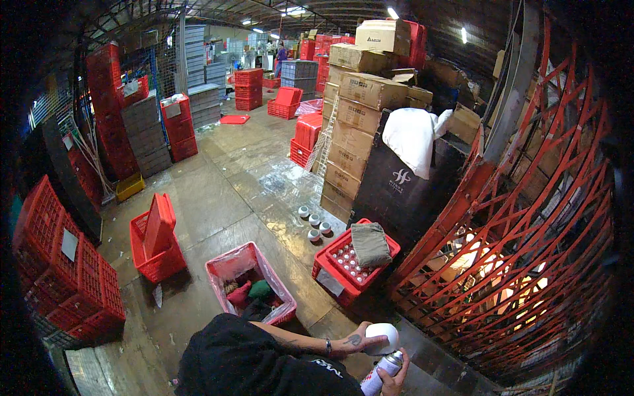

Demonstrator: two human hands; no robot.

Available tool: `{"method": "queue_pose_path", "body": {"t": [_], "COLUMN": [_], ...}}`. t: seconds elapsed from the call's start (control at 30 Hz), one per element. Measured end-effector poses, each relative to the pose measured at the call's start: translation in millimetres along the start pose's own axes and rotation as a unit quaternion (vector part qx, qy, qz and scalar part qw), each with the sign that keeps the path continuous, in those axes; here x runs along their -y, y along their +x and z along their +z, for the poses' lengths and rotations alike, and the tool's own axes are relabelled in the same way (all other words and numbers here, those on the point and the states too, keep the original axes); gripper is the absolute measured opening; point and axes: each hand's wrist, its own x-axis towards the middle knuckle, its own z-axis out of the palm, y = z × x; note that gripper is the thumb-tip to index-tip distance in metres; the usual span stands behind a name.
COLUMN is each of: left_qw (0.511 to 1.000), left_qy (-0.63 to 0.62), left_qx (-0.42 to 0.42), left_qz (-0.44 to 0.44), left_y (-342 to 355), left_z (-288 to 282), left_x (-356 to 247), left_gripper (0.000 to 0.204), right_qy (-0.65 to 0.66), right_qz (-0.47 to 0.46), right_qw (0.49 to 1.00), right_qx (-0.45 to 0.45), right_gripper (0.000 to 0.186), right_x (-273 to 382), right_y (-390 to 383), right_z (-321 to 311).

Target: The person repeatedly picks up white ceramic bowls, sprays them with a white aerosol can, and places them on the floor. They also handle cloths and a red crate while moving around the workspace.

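My left hand [363, 339] is closed around a smooth white rounded piece [384, 335], its kind not clear. Just below, my right hand [397, 377] grips a white spray can [380, 375] with its top close to the white piece. Whether the two touch, I cannot tell. Ahead of my hands stands a red crate [345, 289] with rows of small white-topped items and a folded grey cloth [371, 244] on it. Several white round pieces [314, 234] stand on the floor beyond, similar in look to the held one.
A lined red crate [218, 267] of coloured cloth-like items stands close on the left, another red crate [158, 264] behind it. Stacked red crates [69, 270] line the far left. Cardboard boxes [350, 142] and a red folding lattice gate [502, 231] border the right.
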Motion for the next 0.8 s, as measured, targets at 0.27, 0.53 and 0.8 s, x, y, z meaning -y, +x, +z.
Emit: {"method": "queue_pose_path", "body": {"t": [0.27,0.53,0.8], "left_qw": [0.999,1.000,1.000], "left_qy": [0.001,-0.007,-0.020], "left_qx": [0.025,0.012,0.010], "left_qz": [-0.025,-0.008,-0.019], "left_y": [-0.9,4.5,-6.7], "left_z": [-0.3,2.2,2.6], "left_x": [-15.3,-6.9,-22.9], "left_gripper": [0.106,0.105,0.104], "right_qy": [0.022,0.018,0.014], "right_qz": [0.027,0.016,0.019], "right_qw": [0.999,1.000,1.000], "right_qx": [-0.006,-0.002,0.000], "right_gripper": [0.094,0.095,0.095], "right_x": [3.2,-8.8,-0.5], "right_y": [2.2,5.6,4.2], "right_z": [0.4,-5.9,-3.9]}}
